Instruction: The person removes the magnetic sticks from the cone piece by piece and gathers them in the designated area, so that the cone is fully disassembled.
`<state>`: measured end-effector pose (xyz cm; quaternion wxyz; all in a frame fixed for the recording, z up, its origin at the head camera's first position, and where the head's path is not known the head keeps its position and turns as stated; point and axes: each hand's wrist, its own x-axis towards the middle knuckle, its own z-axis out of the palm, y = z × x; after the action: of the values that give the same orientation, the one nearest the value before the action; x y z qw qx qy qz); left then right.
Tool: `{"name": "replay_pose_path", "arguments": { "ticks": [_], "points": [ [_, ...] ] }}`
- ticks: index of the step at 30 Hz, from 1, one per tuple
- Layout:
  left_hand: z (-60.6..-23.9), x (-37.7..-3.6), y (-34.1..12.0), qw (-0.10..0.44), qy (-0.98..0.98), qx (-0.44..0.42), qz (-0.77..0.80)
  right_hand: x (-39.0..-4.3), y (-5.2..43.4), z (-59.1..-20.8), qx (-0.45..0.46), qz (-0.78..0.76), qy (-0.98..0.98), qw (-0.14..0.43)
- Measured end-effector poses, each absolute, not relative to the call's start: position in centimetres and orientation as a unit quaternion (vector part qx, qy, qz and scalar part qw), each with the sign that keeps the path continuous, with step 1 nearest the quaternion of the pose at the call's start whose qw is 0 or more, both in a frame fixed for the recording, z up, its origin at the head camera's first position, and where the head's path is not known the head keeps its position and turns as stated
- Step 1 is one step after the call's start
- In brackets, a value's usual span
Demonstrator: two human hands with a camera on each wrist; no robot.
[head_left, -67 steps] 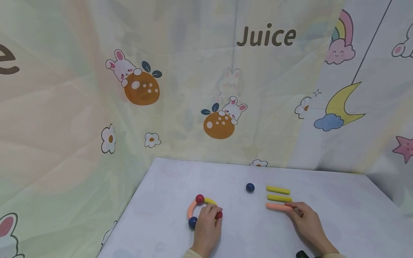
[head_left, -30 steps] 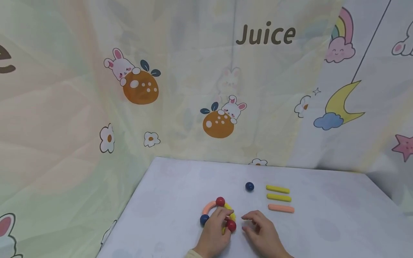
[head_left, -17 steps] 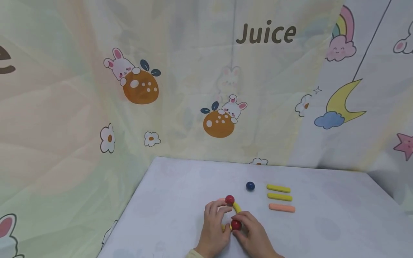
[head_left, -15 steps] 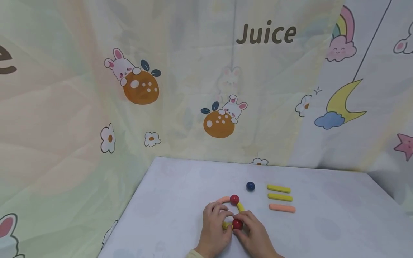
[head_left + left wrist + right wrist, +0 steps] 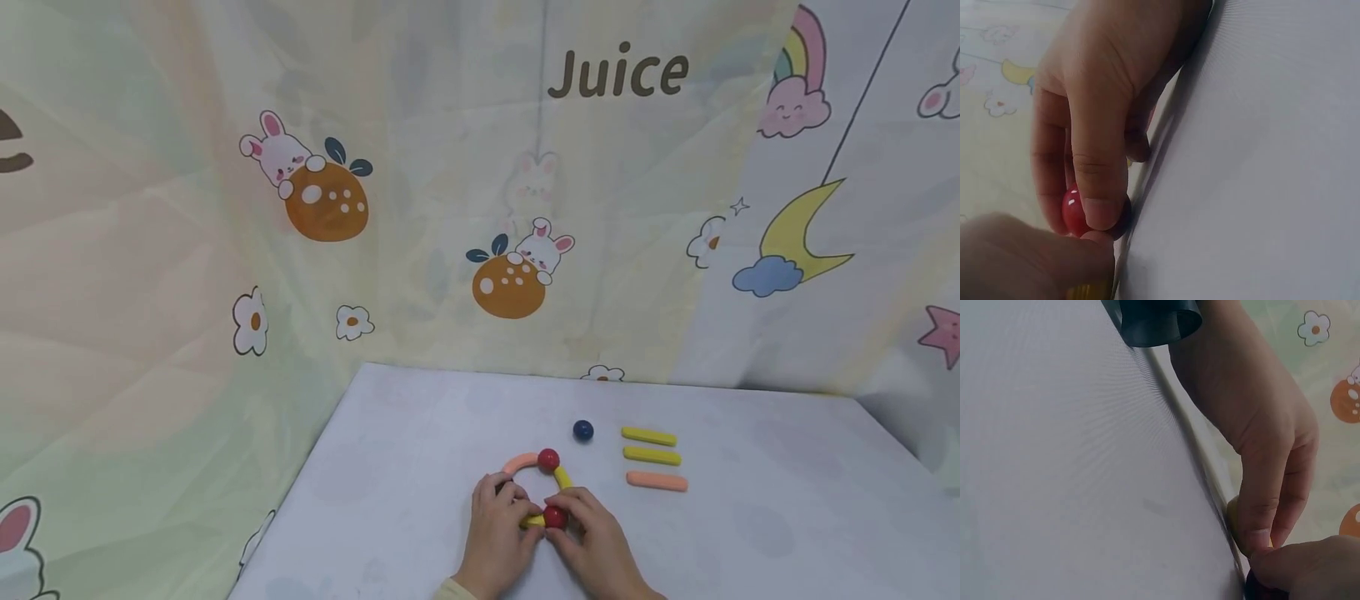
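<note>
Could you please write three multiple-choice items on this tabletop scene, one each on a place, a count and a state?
1. Where does the loose blue ball lie?
A. left of the straight sticks
B. right of them
C. on top of them

2. How many straight sticks lie in the row?
A. two
B. three
C. five

3. What are the two hands doing?
A. resting flat
B. pinching at the near red ball
C. lifting the orange stick

Answers: 1 A, it sits beside the upper yellow stick. 2 B, two yellow, one orange. 3 B, the left hand and right hand meet at it.
</note>
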<state>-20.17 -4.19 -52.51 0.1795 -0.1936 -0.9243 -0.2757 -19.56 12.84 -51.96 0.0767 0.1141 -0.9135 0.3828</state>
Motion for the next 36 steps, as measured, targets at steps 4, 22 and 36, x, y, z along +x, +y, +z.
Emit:
{"name": "replay_pose_path", "arguments": {
  "ticks": [4, 22, 36],
  "points": [
    [-52.6, -20.3, -4.2, 0.178, -0.926, -0.174, -0.283, -19.7, 13.1, -52.0, 0.093, 0.393, -0.911, 0.083],
    [-52.5, -20.6, -5.1, 0.215, -0.902, -0.003, -0.374, -20.8, 14.4, -52.0, -0.075, 0.356, -0.919, 0.152],
    [-52.2, -20.4, -4.5, 0.201, -0.914, -0.165, -0.313, -19.4, 13.2, -52.2, 0.086, 0.341, -0.933, 0.073]
  ]
}}
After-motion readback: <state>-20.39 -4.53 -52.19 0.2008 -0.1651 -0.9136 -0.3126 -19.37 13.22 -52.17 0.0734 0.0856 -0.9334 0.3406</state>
